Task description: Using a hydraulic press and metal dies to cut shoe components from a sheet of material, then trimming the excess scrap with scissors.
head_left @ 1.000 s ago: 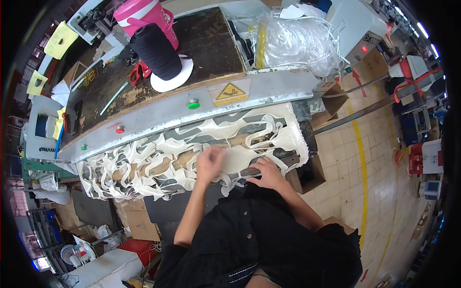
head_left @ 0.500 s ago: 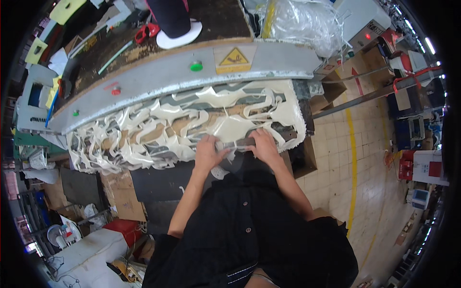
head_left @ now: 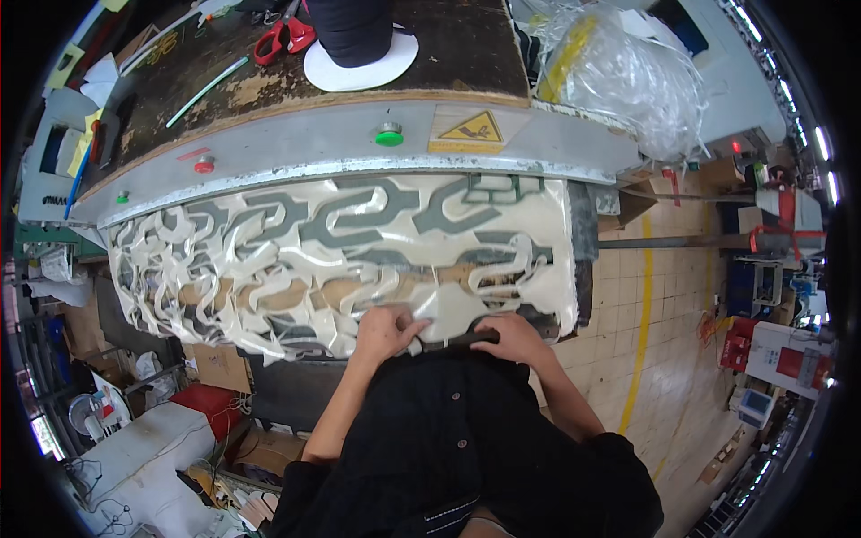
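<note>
A cream sheet [head_left: 413, 233], full of curved cut-outs, lies spread in front of the machine beam, with grey-green and brown patches showing through its openings. At its near edge, close to my body, my left hand [head_left: 386, 334] is closed with the fingers curled over the sheet. My right hand [head_left: 511, 341] is closed on a dark bar [head_left: 459, 341] running along that edge. Its fingertips are partly hidden. Loose cream strips [head_left: 260, 296] curl and overlap toward the left.
The grey beam [head_left: 305, 143] bears green and red buttons and a yellow warning sign [head_left: 475, 128]. On the brown worktop [head_left: 269, 90] lie red-handled scissors [head_left: 285, 38] beside a dark cone on a white base [head_left: 363, 65]. Clear plastic wrap [head_left: 628, 81] is at the right, above a tiled floor [head_left: 614, 314].
Both hands have come back toward my body with the sheet's near edge and the bar. More of the sheet, with grey-green cut-out shapes, shows below the beam. The view has shifted too.
</note>
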The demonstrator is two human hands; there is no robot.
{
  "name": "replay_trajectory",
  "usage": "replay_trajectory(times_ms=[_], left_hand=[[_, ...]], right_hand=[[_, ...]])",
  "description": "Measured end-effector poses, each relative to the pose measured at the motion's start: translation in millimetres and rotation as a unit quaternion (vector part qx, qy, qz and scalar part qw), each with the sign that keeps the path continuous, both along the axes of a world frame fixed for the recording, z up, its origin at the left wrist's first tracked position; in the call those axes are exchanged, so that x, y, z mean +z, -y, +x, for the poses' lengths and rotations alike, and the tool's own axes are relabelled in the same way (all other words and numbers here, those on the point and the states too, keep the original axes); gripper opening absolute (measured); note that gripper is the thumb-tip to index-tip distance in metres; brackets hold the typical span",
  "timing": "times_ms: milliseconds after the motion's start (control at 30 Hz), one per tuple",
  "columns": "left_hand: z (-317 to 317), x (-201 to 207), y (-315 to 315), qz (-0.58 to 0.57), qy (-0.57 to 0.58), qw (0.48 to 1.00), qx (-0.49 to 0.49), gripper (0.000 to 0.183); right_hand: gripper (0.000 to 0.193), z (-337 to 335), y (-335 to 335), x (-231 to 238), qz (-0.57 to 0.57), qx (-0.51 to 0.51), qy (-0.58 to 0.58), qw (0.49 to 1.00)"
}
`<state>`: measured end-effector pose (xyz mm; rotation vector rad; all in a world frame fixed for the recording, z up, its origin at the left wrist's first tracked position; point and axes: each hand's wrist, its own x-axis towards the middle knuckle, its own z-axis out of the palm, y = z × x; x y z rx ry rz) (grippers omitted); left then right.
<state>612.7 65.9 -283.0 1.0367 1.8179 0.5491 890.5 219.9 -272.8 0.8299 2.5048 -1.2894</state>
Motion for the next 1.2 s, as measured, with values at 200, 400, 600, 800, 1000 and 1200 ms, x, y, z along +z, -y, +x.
replay_trajectory(times_ms=[200, 400, 600, 800, 1000, 1200], left_hand=[[12, -12, -67, 0.304, -0.177, 0.932, 0.080, 0.052], [25, -53, -63, 0.271, -0.251, 0.929, 0.012, 0.052], [25, -54, -64, 0.278, -0.264, 0.923, 0.031, 0.049], [32, -55, -61, 0.283, -0.247, 0.926, 0.034, 0.049], [28, -57, -67, 0.300, -0.247, 0.921, 0.036, 0.047], [41, -19, -105, 0.283, -0.188, 0.925, 0.167, 0.045]], right_hand=[[0.041, -4, -104, 1, 0.256, -0.198, -0.106, 0.940], [0.065, -40, -184, 5, 0.307, -0.137, -0.081, 0.939], [0.063, -35, -207, 0, 0.303, 0.001, -0.001, 0.953], [0.060, -28, -203, 11, 0.297, 0.018, 0.011, 0.955], [0.059, -25, -203, 16, 0.282, 0.005, 0.041, 0.959], [0.072, -3, -207, -24, 0.194, -0.095, -0.064, 0.974]])
